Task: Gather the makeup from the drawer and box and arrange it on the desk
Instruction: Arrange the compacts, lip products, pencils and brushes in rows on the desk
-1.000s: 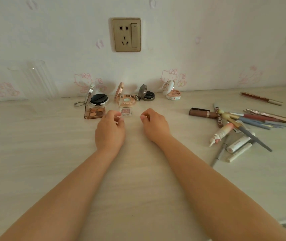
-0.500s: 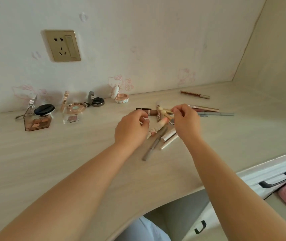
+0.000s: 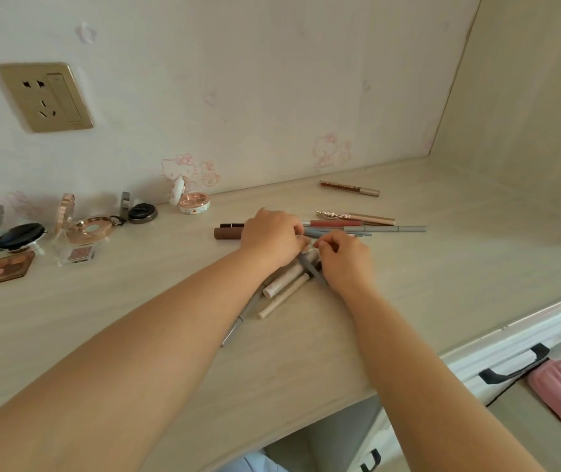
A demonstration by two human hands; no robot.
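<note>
Two hands: both are now sitting deeper in the pile of pens than half a second ago, closer together, with the view tilted further right.
Right hand (image 3: 345, 262): its grip is curling shut over the grey pencil (image 3: 308, 267); whether the fingertips are pinching it I cannot tell.
Left hand (image 3: 272, 235): its grip is curling over the pile of pens (image 3: 286, 284), knuckles up; what it is clasping is hidden.
Pile: lying mid-worktop (image 3: 442, 284), with more sticks fanning right behind the hands.
Brown tube (image 3: 227, 233): showing just left of the left hand.
Compacts (image 3: 85, 226): standing open along the wall, well left.
Gold-capped stick (image 3: 349, 188): lying alone, farthest back.
</note>
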